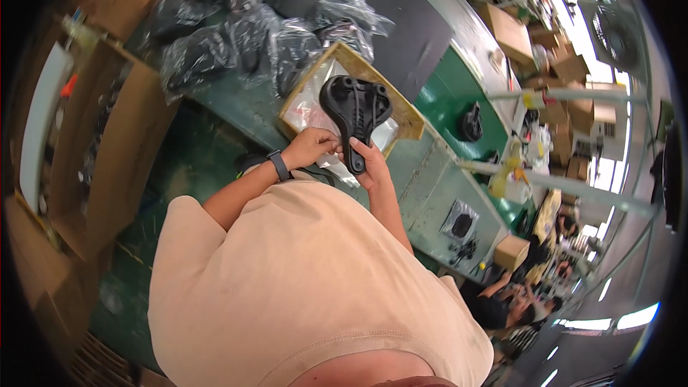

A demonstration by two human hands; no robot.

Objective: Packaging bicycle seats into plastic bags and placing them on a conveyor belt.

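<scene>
A black bicycle saddle (356, 104), its underside toward me, is held over a shallow wooden tray (411, 123). My right hand (373, 165) grips the saddle's narrow nose, thumb on top. Beside the nose is my left hand (313, 146), its fingers pinched together; whatever may be between the fingertips is too small to make out. A dark watch sits on that wrist. Clear plastic bags (304, 104) lie in the tray beneath the saddle.
Several bagged dark saddles (251, 36) are heaped on the table's far left. Another black saddle (471, 122) rests on the green surface to the right. A small plastic-bagged part (461, 220) lies farther along. An open cardboard box (107, 150) stands at left; people work at lower right.
</scene>
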